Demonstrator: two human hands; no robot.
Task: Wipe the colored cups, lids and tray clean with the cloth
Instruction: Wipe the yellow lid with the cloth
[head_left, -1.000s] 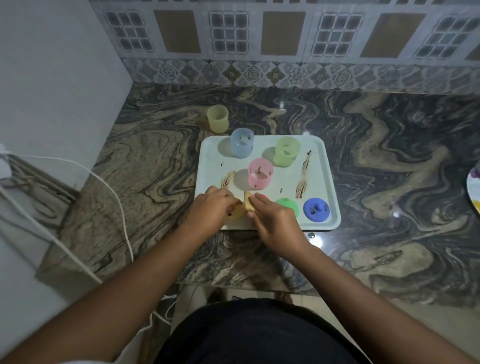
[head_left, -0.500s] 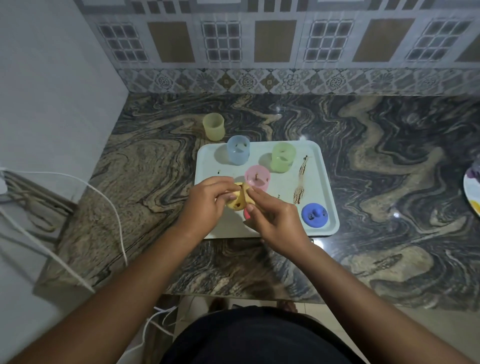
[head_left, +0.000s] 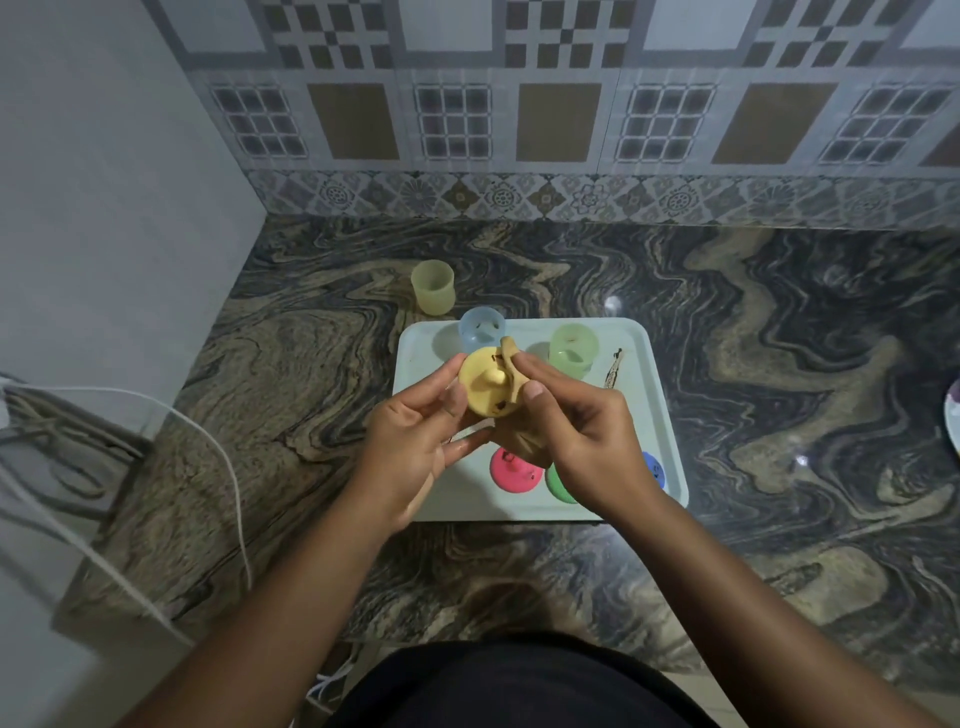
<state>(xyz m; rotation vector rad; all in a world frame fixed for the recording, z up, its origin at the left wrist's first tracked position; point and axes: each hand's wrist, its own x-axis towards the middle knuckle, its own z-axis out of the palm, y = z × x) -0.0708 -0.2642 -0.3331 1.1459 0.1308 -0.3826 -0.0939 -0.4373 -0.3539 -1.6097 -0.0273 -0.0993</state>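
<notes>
My left hand (head_left: 415, 447) holds a yellow lid (head_left: 485, 384) up above the pale tray (head_left: 415, 358). My right hand (head_left: 582, 441) presses a tan cloth (head_left: 511, 364) against the lid's right edge. On the tray stand a blue cup (head_left: 480, 330) and a green cup (head_left: 571, 351). A red lid (head_left: 511, 470), a green lid (head_left: 558, 486) and a blue lid (head_left: 654, 467) lie along its near side, partly hidden by my right hand. The pink cup is hidden. A brown smear (head_left: 613, 369) marks the tray's right part. A yellow cup (head_left: 432, 287) stands on the counter behind the tray.
The marble counter (head_left: 779, 415) ends at a tiled wall behind and a plain wall on the left. White cables (head_left: 223, 467) hang at the counter's left edge. A plate's rim (head_left: 953, 426) shows at the far right.
Both hands have lifted the yellow lid and cloth from the tray's near edge up toward the camera. The lid now faces me, and the red lid beneath is uncovered.
</notes>
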